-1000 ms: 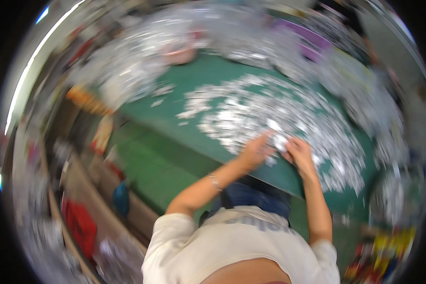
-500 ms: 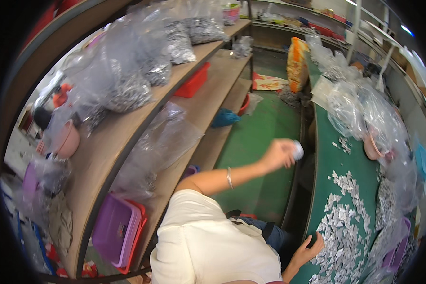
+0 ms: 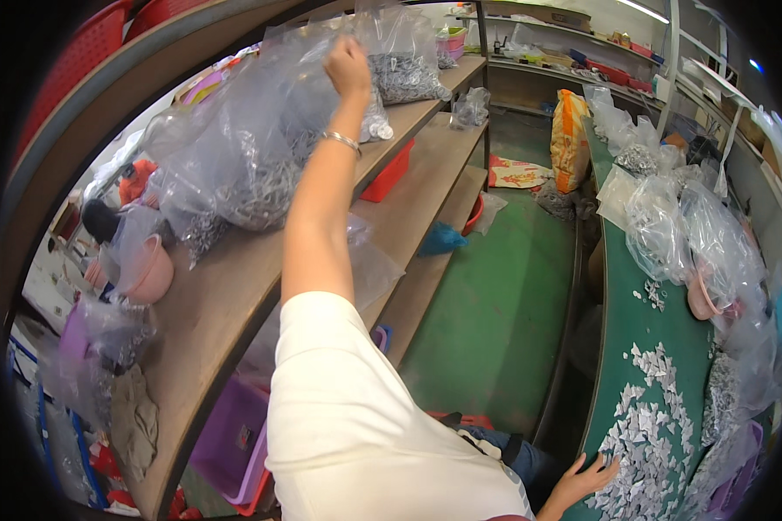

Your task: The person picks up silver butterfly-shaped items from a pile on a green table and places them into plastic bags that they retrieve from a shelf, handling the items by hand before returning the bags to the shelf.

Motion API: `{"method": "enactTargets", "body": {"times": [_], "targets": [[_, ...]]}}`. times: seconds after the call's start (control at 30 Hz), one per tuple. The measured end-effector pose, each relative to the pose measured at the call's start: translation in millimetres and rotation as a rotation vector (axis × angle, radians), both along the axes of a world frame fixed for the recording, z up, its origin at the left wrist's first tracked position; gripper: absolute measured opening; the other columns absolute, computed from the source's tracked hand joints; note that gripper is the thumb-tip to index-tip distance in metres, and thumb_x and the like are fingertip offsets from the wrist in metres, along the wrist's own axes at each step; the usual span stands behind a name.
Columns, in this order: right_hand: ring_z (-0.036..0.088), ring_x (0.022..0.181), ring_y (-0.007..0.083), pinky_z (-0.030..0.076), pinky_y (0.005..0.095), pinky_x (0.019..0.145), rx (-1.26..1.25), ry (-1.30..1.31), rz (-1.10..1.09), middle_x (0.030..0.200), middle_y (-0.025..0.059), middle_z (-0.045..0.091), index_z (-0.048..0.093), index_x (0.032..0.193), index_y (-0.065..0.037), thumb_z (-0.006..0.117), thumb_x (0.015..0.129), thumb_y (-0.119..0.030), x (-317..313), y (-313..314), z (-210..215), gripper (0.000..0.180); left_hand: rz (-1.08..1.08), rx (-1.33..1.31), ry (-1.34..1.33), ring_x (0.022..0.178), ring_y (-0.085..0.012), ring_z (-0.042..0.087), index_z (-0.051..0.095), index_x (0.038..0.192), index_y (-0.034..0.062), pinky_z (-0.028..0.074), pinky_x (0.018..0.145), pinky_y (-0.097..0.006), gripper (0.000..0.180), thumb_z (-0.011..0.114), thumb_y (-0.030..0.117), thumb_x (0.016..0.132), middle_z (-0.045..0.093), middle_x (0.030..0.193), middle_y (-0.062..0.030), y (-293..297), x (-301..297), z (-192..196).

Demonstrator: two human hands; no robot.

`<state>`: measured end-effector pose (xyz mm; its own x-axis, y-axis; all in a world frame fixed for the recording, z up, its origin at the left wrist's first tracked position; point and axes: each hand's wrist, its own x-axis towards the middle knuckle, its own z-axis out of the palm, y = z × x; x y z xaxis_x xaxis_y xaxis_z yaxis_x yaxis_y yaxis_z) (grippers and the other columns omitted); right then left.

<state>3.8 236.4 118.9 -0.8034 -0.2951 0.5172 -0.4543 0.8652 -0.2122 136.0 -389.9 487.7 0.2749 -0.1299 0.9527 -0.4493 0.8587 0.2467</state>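
My left hand (image 3: 347,66), with a bracelet on its wrist, is raised at the upper shelf, against the clear plastic bags. Its fingers are curled closed; what they hold, if anything, is hidden. Just below it, a clear bag of round silvery-white pieces (image 3: 377,123) stands on the shelf edge. Beside that are a bag of grey pieces (image 3: 401,80) and a larger bag of grey metallic pieces (image 3: 256,193). My right hand (image 3: 587,479) lies low at the green table (image 3: 621,334), fingers spread, at the edge of the scattered small flat grey-white pieces (image 3: 643,438).
The wooden shelf rack (image 3: 204,300) fills the left, holding a pink bowl (image 3: 150,271), a red bin (image 3: 389,174) and purple basins (image 3: 228,443). Green floor (image 3: 495,304) runs between rack and table. More plastic bags (image 3: 712,234) line the table's far right side; an orange-white sack (image 3: 569,143) stands beyond.
My left hand has swung from above the aisle, where it held a round whitish thing, up and left to the bags. My right hand stays by the pieces; the view has shifted slightly.
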Motion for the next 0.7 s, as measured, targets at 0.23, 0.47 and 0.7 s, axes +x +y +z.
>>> {"method": "enactTargets", "body": {"times": [0.23, 0.47, 0.7], "targets": [[0.042, 0.105, 0.0428, 0.034, 0.05, 0.09, 0.082, 0.018, -0.08, 0.114, 0.0292, 0.043, 0.052, 0.101, 0.003, 0.058, 0.081, -0.025, 8, -9, 31, 0.035, 0.258, 0.123, 0.15, 0.073, -0.0396, 0.058, 0.06, 0.072, -0.0015, 0.045, 0.069, -0.044, 0.017, 0.05, 0.013, 0.075, 0.06, 0.075, -0.0231, -124, 21, 80], [0.044, 0.105, 0.0366, 0.036, 0.0474, 0.089, 0.241, 0.052, -0.224, 0.115, 0.0226, 0.045, 0.058, 0.098, -0.001, 0.059, 0.08, -0.033, 9, -15, 25, 0.036, 0.359, -0.003, -0.186, 0.093, -0.0376, 0.054, 0.061, 0.092, 0.0007, 0.041, 0.083, -0.038, 0.026, 0.054, 0.019, 0.076, 0.06, 0.093, -0.023, -197, 42, 104], [0.048, 0.101, 0.038, 0.038, 0.0479, 0.087, 0.193, 0.088, -0.105, 0.111, 0.0235, 0.049, 0.059, 0.097, -0.001, 0.06, 0.078, -0.034, 0, -11, 21, 0.039, 0.508, 0.107, -0.437, 0.102, -0.0363, 0.05, 0.055, 0.104, 0.0014, 0.038, 0.087, -0.039, 0.04, 0.046, 0.033, 0.082, 0.054, 0.108, -0.0221, -249, 60, 109]]}}
